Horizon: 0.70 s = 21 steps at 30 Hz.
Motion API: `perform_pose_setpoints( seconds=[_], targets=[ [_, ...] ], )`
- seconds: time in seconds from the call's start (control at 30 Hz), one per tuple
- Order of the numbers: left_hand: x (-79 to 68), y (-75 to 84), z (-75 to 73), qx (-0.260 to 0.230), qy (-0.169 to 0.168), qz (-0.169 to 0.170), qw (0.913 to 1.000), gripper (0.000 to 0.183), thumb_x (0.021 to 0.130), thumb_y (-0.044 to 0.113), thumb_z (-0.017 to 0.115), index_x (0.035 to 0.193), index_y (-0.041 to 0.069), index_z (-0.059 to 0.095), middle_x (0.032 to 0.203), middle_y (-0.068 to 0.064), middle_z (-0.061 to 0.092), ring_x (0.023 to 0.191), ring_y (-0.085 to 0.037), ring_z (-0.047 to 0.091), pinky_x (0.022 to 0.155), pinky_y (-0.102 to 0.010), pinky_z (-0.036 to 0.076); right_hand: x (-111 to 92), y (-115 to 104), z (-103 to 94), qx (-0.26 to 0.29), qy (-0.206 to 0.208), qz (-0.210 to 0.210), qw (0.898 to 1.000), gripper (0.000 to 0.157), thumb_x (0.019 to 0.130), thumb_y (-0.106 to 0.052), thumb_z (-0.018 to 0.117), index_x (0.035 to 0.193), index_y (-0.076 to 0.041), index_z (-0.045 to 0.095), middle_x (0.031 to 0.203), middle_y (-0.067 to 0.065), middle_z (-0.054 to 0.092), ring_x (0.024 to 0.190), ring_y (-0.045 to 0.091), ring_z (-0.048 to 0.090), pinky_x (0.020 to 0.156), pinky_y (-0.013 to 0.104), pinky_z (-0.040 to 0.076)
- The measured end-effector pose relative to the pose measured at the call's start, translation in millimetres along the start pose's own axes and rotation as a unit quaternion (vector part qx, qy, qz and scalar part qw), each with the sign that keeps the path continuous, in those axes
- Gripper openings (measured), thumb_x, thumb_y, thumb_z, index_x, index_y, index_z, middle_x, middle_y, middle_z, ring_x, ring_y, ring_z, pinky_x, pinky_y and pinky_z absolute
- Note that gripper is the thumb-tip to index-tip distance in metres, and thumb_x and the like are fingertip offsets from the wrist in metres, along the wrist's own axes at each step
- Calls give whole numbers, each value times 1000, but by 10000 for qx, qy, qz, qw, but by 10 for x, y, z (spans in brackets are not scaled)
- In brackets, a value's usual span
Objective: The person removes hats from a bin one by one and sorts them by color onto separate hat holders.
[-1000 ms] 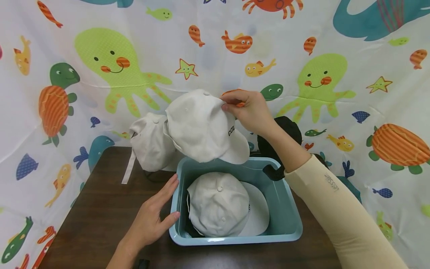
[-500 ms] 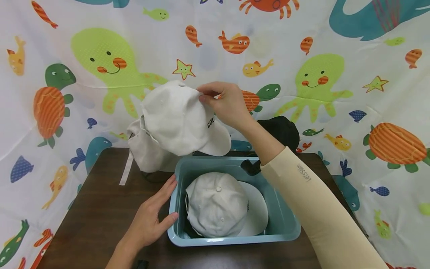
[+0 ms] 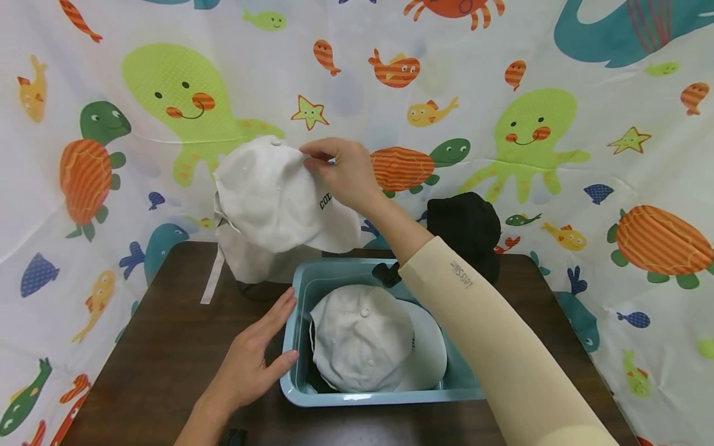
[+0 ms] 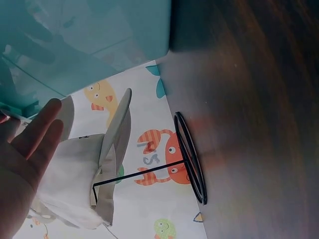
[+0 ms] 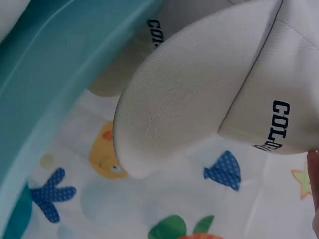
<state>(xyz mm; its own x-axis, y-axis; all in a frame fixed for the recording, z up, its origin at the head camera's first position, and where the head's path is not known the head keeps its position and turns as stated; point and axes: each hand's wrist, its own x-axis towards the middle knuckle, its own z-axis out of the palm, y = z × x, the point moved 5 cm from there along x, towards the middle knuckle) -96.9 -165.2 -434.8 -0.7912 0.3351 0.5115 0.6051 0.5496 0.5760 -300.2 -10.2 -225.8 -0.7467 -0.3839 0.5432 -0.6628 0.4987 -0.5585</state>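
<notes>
My right hand [image 3: 348, 173] pinches a white baseball cap [image 3: 268, 198] by its crown, up at the back left. Letters starting "COL" show on its front in the right wrist view. Behind and below it, a second white cap [image 3: 240, 260] sits on a black wire stand [image 4: 144, 172] and is partly covered by the held one. My left hand [image 3: 251, 362] lies with straight fingers against the left rim of a blue plastic basin [image 3: 390, 398]. Inside the basin rests another white cap [image 3: 362, 337], brim to the right, over something dark that is mostly hidden.
A black cap [image 3: 465, 229] stands at the back right of the dark wooden table [image 3: 162, 347], partly hidden by my right sleeve [image 3: 491, 316]. Close behind the table hangs a curtain [image 3: 346, 37] printed with sea animals. A small dark object [image 3: 237, 437] lies at the front edge.
My right hand has carried the held cap leftward from above the basin's back edge to over the cap on the stand. My left hand stays at the basin's rim.
</notes>
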Motion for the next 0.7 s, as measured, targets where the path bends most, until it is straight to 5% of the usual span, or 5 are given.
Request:
perform_pose_setpoints(
  seconds=[0.37,0.7],
  targets=[
    [27,26,-14,89,-38,-135,9999,80,88,20,74,161,12,43,167,-4,38,148,-20,45,115,-20,29,22,67,460,-282,-248,14,9993,23,100,-11,71,122,-11,79,116,2,78,103,14,71,86,18,50],
    [24,8,-20,21,-102,-146,9998,81,88,20,75,161,11,42,168,-6,37,148,-23,45,117,-18,27,-11,118,643,-462,-411,135,9980,24,102,-15,69,123,-12,79,120,1,77,105,14,72,85,19,52]
  ],
)
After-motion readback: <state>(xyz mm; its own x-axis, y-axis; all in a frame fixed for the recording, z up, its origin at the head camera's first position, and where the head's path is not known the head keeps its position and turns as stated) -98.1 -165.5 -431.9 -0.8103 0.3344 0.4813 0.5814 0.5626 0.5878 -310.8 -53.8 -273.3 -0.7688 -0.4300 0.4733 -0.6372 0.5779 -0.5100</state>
